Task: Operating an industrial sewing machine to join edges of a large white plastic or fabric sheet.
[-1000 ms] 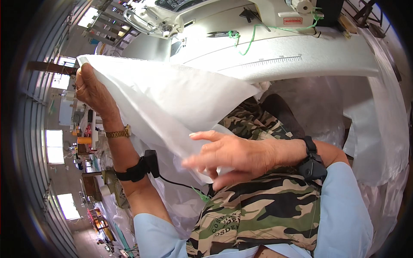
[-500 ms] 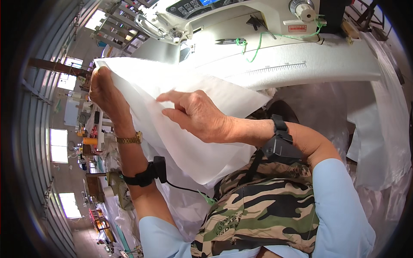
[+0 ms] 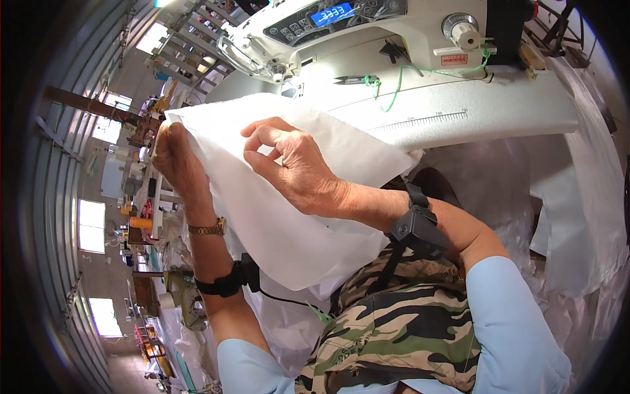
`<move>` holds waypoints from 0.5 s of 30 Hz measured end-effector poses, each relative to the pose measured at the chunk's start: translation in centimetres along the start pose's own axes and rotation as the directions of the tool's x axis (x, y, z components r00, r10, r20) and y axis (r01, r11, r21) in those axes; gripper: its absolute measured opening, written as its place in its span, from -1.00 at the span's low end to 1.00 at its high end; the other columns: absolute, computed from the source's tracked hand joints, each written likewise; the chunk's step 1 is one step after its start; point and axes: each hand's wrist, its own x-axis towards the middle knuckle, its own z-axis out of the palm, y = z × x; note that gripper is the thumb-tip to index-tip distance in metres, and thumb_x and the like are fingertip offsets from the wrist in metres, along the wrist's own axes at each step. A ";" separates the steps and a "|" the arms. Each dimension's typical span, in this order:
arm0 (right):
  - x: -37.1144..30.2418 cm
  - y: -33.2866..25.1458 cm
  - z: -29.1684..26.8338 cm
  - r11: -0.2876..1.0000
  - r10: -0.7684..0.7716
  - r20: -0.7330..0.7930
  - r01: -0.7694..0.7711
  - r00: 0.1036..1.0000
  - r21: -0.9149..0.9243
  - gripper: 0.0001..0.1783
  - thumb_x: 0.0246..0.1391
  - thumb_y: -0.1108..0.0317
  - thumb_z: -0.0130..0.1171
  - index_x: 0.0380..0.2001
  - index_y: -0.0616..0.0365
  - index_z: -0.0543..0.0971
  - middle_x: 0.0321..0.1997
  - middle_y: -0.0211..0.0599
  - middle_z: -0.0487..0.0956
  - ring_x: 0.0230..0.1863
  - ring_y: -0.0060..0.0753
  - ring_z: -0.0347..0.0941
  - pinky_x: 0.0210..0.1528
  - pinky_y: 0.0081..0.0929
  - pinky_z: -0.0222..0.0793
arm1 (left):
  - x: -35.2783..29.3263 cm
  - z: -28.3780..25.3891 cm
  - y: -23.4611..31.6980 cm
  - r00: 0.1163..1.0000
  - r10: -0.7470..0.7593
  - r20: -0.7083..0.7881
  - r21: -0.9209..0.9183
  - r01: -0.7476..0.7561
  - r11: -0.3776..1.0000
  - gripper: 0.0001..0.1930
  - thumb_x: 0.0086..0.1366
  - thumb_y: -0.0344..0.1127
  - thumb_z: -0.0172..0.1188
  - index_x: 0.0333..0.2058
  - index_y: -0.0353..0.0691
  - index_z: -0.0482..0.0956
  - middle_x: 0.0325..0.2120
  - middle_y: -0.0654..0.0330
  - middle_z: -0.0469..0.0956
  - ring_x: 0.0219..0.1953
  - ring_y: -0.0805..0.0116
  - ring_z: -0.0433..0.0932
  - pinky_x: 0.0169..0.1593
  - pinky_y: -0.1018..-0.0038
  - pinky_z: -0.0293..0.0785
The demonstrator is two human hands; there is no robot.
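Observation:
My left hand (image 3: pixel 176 156) is closed on the upper left corner of a thin white sheet of fabric (image 3: pixel 262 243), holding it raised beside the sewing machine. The sheet slopes down from there across my lap, and its upper edge lies in the bright light by the needle area. Over the middle of the sheet is my right hand (image 3: pixel 298 167), its thumb and a bent finger brought together in a pinch while another finger points left. Whatever those fingertips hold, if anything, does not show.
The sewing machine (image 3: pixel 420 39) has a lit display (image 3: pixel 331 14). Thread snips (image 3: pixel 354 80) and green thread (image 3: pixel 400 85) lie on its pale bed, which carries a ruler scale. Translucent white material (image 3: pixel 584 217) hangs at the right. Cluttered worktables (image 3: pixel 147 223) stand at the left.
My right thumb and finger have come together from a looser, parted pose. My left hand, still gripping the corner, sits slightly farther right and lower in view. The whole view has shifted a little.

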 end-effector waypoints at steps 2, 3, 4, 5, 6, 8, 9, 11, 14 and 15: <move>0.2 0.2 0.0 1.000 0.001 0.007 -0.001 1.000 0.018 -0.81 0.20 0.31 0.13 -0.35 0.24 0.50 -0.16 -0.21 0.58 -0.26 -0.53 0.51 -0.20 -0.54 0.47 | 0.1 -0.1 -0.8 1.000 0.010 0.013 -0.006 -0.010 1.000 -0.59 0.40 -0.06 0.09 -0.56 -0.22 0.43 -0.61 0.42 0.39 -0.51 0.67 0.27 -0.46 0.58 0.21; 0.3 0.0 0.0 0.962 0.202 0.132 -0.222 0.970 0.157 -0.81 0.21 0.33 0.12 -0.29 0.26 0.49 -0.15 -0.21 0.58 -0.26 -0.56 0.52 -0.21 -0.58 0.47 | 0.2 -0.2 -0.6 0.999 0.016 0.028 -0.006 -0.016 1.000 -0.59 0.39 -0.07 0.10 -0.56 -0.23 0.43 -0.61 0.43 0.37 -0.51 0.66 0.24 -0.44 0.57 0.20; 0.5 -0.3 0.0 0.859 0.370 0.281 -0.442 0.885 0.259 -0.80 0.22 0.34 0.10 -0.23 0.28 0.49 -0.14 -0.21 0.59 -0.25 -0.59 0.53 -0.22 -0.62 0.47 | 0.2 -0.3 -0.5 1.000 0.022 0.021 -0.005 -0.022 1.000 -0.59 0.39 -0.07 0.10 -0.56 -0.23 0.43 -0.61 0.43 0.37 -0.51 0.66 0.24 -0.44 0.57 0.20; 0.7 -0.6 0.1 0.862 0.363 0.286 -0.436 0.887 0.258 -0.80 0.22 0.34 0.10 -0.23 0.28 0.49 -0.14 -0.21 0.59 -0.25 -0.59 0.53 -0.22 -0.62 0.47 | -0.1 -0.4 -0.2 1.000 0.012 0.026 0.017 -0.012 1.000 -0.60 0.38 -0.08 0.11 -0.56 -0.23 0.42 -0.62 0.44 0.34 -0.51 0.65 0.22 -0.44 0.57 0.18; 1.0 -0.8 0.1 0.836 0.401 0.318 -0.486 0.859 0.257 -0.79 0.23 0.36 0.09 -0.18 0.29 0.49 -0.18 -0.25 0.60 -0.28 -0.63 0.52 -0.25 -0.64 0.46 | -0.5 0.0 0.0 0.999 -0.001 0.035 0.031 0.000 1.000 -0.61 0.37 -0.10 0.12 -0.57 -0.23 0.41 -0.63 0.45 0.31 -0.51 0.65 0.19 -0.43 0.56 0.16; 1.3 -0.8 0.1 0.812 0.437 0.346 -0.530 0.831 0.247 -0.77 0.23 0.38 0.08 -0.12 0.31 0.48 -0.22 -0.29 0.60 -0.31 -0.68 0.50 -0.28 -0.67 0.44 | -0.7 0.8 0.4 0.999 -0.037 0.034 0.021 0.036 0.999 -0.61 0.38 -0.12 0.12 -0.58 -0.23 0.37 -0.64 0.45 0.28 -0.51 0.64 0.18 -0.44 0.55 0.16; 1.4 -1.0 0.3 0.804 0.414 0.375 -0.526 0.829 0.276 -0.76 0.22 0.39 0.07 -0.09 0.28 0.48 -0.30 -0.33 0.60 -0.35 -0.69 0.48 -0.32 -0.66 0.43 | -0.6 0.4 0.2 0.997 -0.056 0.060 0.044 0.053 0.998 -0.61 0.38 -0.14 0.12 -0.58 -0.23 0.36 -0.65 0.46 0.26 -0.51 0.64 0.18 -0.44 0.55 0.15; 1.4 -1.5 0.6 0.798 0.388 0.405 -0.522 0.828 0.303 -0.74 0.22 0.40 0.07 -0.05 0.26 0.49 -0.37 -0.37 0.59 -0.40 -0.71 0.45 -0.36 -0.64 0.41 | -0.7 0.1 0.0 0.994 -0.072 0.081 0.065 0.067 0.996 -0.61 0.39 -0.15 0.11 -0.59 -0.23 0.35 -0.65 0.47 0.25 -0.51 0.65 0.17 -0.44 0.54 0.15; 1.4 -1.9 0.8 0.845 0.381 0.496 -0.512 0.780 0.156 -0.76 0.10 0.37 0.10 -0.19 0.26 0.55 -0.43 -0.22 0.61 -0.46 -0.48 0.50 -0.37 -0.49 0.44 | -1.0 0.0 0.0 0.983 -0.112 0.143 -0.103 0.127 0.987 -0.60 0.40 -0.15 0.10 -0.59 -0.23 0.32 -0.65 0.47 0.23 -0.52 0.66 0.14 -0.45 0.55 0.11; 1.5 -1.7 1.2 0.905 0.341 0.434 -0.416 0.834 0.090 -0.81 0.13 0.39 0.10 -0.22 0.27 0.55 -0.43 -0.31 0.57 -0.47 -0.58 0.42 -0.41 -0.54 0.38 | -1.0 0.0 0.0 0.988 -0.044 0.151 -0.080 0.056 0.995 -0.59 0.41 -0.14 0.10 -0.59 -0.23 0.31 -0.66 0.47 0.21 -0.52 0.66 0.12 -0.46 0.56 0.09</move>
